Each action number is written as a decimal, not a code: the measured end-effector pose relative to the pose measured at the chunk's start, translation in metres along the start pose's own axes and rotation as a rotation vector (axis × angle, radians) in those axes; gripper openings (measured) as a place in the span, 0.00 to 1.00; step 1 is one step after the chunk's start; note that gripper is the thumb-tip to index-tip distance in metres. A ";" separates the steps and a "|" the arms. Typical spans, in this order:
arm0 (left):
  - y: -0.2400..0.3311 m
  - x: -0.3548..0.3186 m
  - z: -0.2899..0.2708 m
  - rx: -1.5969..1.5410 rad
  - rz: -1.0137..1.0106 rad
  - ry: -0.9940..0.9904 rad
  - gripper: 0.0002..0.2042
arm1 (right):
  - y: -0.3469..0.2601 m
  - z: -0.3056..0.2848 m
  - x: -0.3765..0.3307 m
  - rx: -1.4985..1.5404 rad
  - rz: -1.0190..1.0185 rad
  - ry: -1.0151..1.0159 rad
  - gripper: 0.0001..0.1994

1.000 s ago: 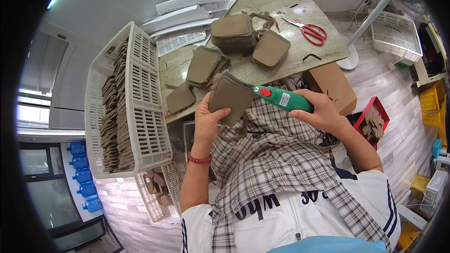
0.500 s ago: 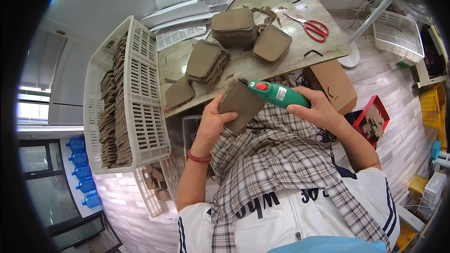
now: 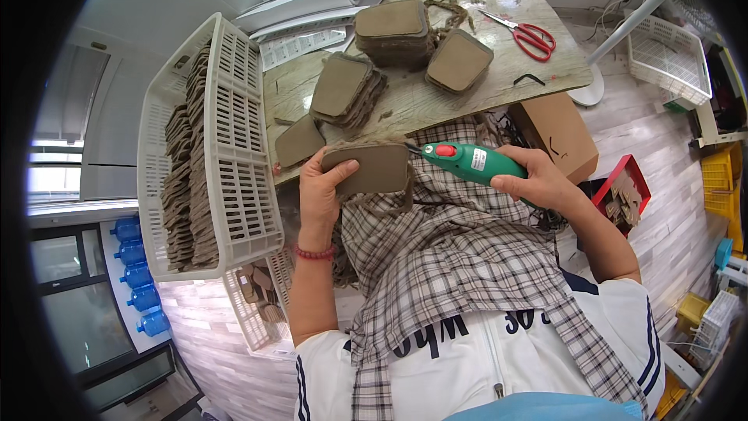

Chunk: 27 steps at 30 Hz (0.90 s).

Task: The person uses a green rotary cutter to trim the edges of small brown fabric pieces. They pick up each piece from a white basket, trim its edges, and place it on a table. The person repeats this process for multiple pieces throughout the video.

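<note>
My left hand (image 3: 319,191) is closed on a brown, rounded-corner pad (image 3: 375,173), thumb on its face and fingers behind. Frayed fabric shows along the pad's upper edge and hangs at its right side. In my right hand (image 3: 538,178) is a green handheld electric cutter (image 3: 474,162) with a red switch. Its dark tip meets the pad's upper right corner. Beyond my hands, on the table, lie a stack of similar pads (image 3: 392,19), a leaning stack (image 3: 341,84), a smaller stack (image 3: 460,61) and a flat pad (image 3: 301,143).
A white crate (image 3: 248,164) packed with pads stands left of the table. Red-handled scissors (image 3: 534,40), a black hex key (image 3: 530,79) and papers (image 3: 308,12) lie on the tabletop (image 3: 538,0). To the right are a cardboard box (image 3: 557,136) and a red box of scraps (image 3: 640,175).
My left hand has turned the pad from a slant to nearly level and moved left. The cutter has shifted slightly right and down, its tip now at the pad's upper right corner.
</note>
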State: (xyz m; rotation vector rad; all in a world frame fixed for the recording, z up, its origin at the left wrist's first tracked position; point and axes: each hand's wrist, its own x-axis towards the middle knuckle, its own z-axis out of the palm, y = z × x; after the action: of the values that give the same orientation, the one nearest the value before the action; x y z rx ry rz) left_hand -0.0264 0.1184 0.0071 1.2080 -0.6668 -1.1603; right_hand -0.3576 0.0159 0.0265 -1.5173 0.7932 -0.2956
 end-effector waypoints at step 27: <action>0.015 -0.005 0.023 0.247 -0.188 -0.261 0.10 | -0.007 0.014 0.002 -0.389 -0.291 0.058 0.24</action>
State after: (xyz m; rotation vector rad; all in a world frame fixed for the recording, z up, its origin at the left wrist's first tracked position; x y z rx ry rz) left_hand -0.0436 0.1141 0.0283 1.3605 -0.9290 -1.4405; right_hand -0.3459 0.0252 0.0305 -2.0044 0.7006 -0.4195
